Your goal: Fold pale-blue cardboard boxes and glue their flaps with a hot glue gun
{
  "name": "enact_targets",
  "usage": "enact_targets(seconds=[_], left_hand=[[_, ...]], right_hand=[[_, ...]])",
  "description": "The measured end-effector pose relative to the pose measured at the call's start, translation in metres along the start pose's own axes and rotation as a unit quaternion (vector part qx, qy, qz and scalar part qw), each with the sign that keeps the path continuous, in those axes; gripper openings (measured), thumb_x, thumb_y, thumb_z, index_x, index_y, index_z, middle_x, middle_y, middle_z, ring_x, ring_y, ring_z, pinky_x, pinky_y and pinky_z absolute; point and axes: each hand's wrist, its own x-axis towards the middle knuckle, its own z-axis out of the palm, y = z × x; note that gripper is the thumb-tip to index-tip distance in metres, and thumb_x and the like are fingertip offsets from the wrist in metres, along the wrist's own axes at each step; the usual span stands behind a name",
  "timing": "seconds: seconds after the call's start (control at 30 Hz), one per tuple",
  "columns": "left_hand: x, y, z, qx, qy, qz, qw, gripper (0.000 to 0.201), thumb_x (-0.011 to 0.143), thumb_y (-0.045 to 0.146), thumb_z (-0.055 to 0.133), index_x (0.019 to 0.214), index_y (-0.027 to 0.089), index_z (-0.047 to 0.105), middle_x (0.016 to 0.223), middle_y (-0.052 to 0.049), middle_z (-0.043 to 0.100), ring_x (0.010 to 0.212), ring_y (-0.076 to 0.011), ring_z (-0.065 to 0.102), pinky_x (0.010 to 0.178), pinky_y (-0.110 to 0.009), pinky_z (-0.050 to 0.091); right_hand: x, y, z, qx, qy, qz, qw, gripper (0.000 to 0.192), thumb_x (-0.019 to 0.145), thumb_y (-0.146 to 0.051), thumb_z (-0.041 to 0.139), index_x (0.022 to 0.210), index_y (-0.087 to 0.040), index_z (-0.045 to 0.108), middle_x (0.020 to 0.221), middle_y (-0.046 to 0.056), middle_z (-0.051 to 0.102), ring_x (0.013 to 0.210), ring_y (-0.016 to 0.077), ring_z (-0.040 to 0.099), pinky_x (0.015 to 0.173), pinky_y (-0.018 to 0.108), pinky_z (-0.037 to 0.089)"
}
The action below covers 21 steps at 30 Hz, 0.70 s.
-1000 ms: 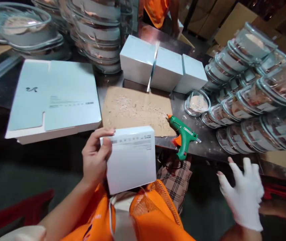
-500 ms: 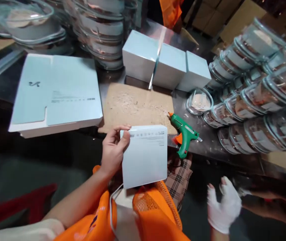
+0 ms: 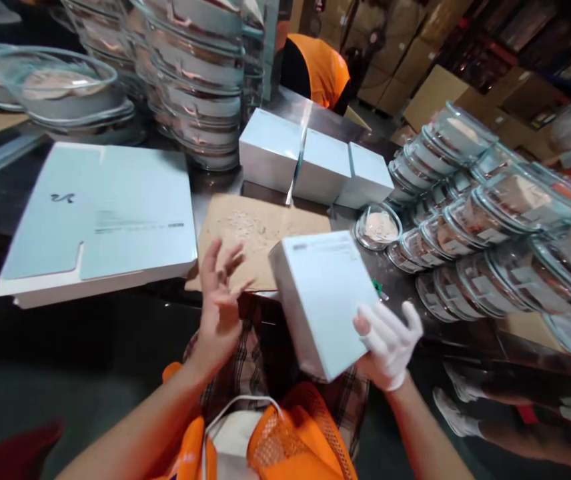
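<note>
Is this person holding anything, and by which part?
Yes: a white box, held near its lower right corner in the picture by the gloved right hand. The left hand holds nothing.

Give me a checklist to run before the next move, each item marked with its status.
1. Held box supported: ok, in the right grip alone.
2. Held box level: not ok, tilted.
3. Left grip free: ok, spread open, apart from the held box.
4. Cardboard sheet clean: not ok, scraps on it.
5. Green item safely placed: cannot tell, mostly hidden behind the held box.
</note>
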Motion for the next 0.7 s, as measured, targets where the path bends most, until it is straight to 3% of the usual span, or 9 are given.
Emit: enact_targets(seconds=[0.07,0.13,0.23,0.33,0.43,0.53,0.6,0.7], left_hand=[[0.003,-0.003,-0.013,0.037,0.018,0.056,0.998,0.085,0.092,0.084,0.059,0.163,0.039,0.042,0.158,-0.012,0.058,0.149,-0.0306,0.054,0.109,-0.044,0.059],[0.003,-0.005,-0.023,0.066,0.030,0.084,0.994,0.079,0.096,0.078,0.060,0.161,0.035,0.047,0.150,-0.013,0.063,0.143,-0.0301,0.059,0.109,-0.043,0.059],[-0.003,-0.009,-0.033,0.093,0.017,0.104,0.990,0.075,0.094,0.075,0.066,0.153,0.030,0.056,0.142,-0.013,0.068,0.131,-0.0290,0.067,0.106,-0.041,0.060],[-0.007,-0.013,-0.045,0.135,-0.019,0.107,0.985,0.066,0.094,0.062,0.076,0.148,0.029,0.060,0.142,-0.013,0.069,0.129,-0.0291,0.069,0.111,-0.043,0.057],[0.000,-0.005,-0.064,0.194,-0.050,0.104,0.974,0.061,0.092,0.048,0.081,0.148,0.031,0.061,0.146,-0.012,0.068,0.131,-0.0324,0.068,0.115,-0.049,0.055],[0.033,0.022,-0.079,0.261,-0.089,0.153,0.949,0.067,0.083,0.044,0.089,0.145,0.037,0.065,0.144,-0.009,0.070,0.132,-0.0369,0.066,0.118,-0.054,0.053],[0.074,0.042,-0.076,0.300,-0.131,0.209,0.922,0.071,0.075,0.049,0.093,0.141,0.039,0.069,0.141,-0.008,0.071,0.134,-0.0408,0.064,0.120,-0.058,0.050],[0.158,0.054,-0.041,0.363,-0.219,0.243,0.872,0.082,0.070,0.064,0.093,0.141,0.031,0.070,0.146,-0.014,0.067,0.145,-0.0443,0.053,0.130,-0.061,0.035]], right_hand=[[0.035,0.044,0.008,-0.052,-0.017,0.075,0.996,0.044,0.087,-0.037,0.074,0.128,-0.038,0.062,0.119,0.004,0.080,0.123,0.0314,0.071,0.118,0.057,0.039],[0.081,0.097,0.029,-0.103,-0.044,0.133,0.985,0.054,0.084,-0.048,0.077,0.134,-0.032,0.062,0.135,0.011,0.074,0.137,0.0381,0.061,0.117,0.060,0.038],[0.153,0.180,0.079,-0.083,-0.094,0.167,0.978,0.070,0.086,-0.048,0.074,0.148,-0.019,0.057,0.156,0.020,0.059,0.146,0.0374,0.049,0.123,0.056,0.035],[0.201,0.240,0.129,-0.050,-0.123,0.212,0.968,0.080,0.083,-0.040,0.078,0.152,-0.010,0.053,0.159,0.023,0.054,0.146,0.0368,0.045,0.126,0.055,0.034],[0.213,0.268,0.162,-0.014,-0.180,0.215,0.960,0.079,0.080,-0.032,0.081,0.151,-0.008,0.055,0.159,0.023,0.053,0.148,0.0384,0.044,0.128,0.055,0.032],[0.199,0.280,0.174,0.026,-0.221,0.196,0.955,0.079,0.077,-0.028,0.083,0.149,-0.006,0.057,0.158,0.025,0.054,0.150,0.0387,0.047,0.130,0.054,0.032],[0.186,0.287,0.178,0.067,-0.198,0.208,0.955,0.075,0.079,-0.033,0.083,0.146,-0.011,0.059,0.158,0.023,0.055,0.151,0.0381,0.047,0.130,0.055,0.033],[0.172,0.296,0.188,0.128,-0.085,0.297,0.942,0.064,0.097,-0.053,0.063,0.148,-0.015,0.058,0.157,0.022,0.055,0.150,0.0382,0.048,0.128,0.060,0.035]])
